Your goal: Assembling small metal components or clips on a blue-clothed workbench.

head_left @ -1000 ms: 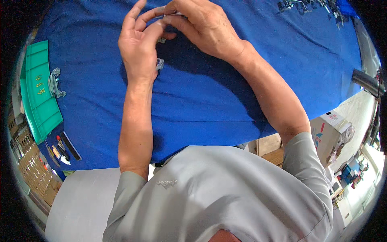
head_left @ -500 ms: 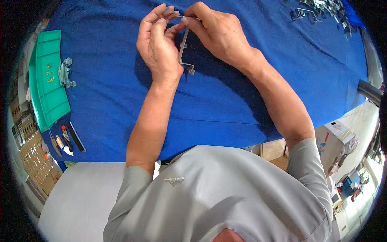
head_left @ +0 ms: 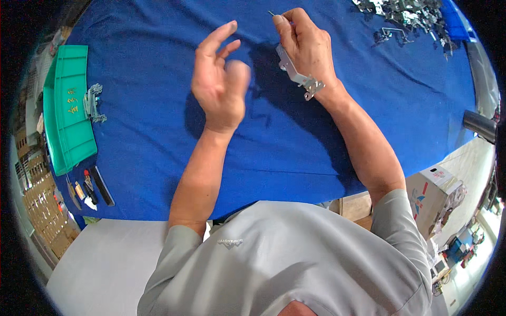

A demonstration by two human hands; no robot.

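Observation:
My right hand point(head_left: 307, 47) is closed on a silver metal bracket point(head_left: 290, 67), with thumb and forefinger pinched toward the far side. The bracket hangs along the palm side, and its bent, perforated end lies near the wrist. A thin dark tip pokes out beyond the pinch; whether it belongs to the bracket I cannot tell. To the left, my left hand point(head_left: 217, 87) is raised above the blue cloth point(head_left: 253, 158) with fingers apart and nothing in them. Its thumb is blurred.
A green tray point(head_left: 79, 139) sits at the left, with stacked metal brackets point(head_left: 94, 103) against its right side. Small hand tools and a black bar point(head_left: 102, 186) lie below it. Many loose metal parts point(head_left: 414, 18) are heaped at the far right, beside a blue bin point(head_left: 457, 22).
My hands have moved apart. The bracket, between both hands before, has gone right with my right hand, and my left hand has come off it and opened.

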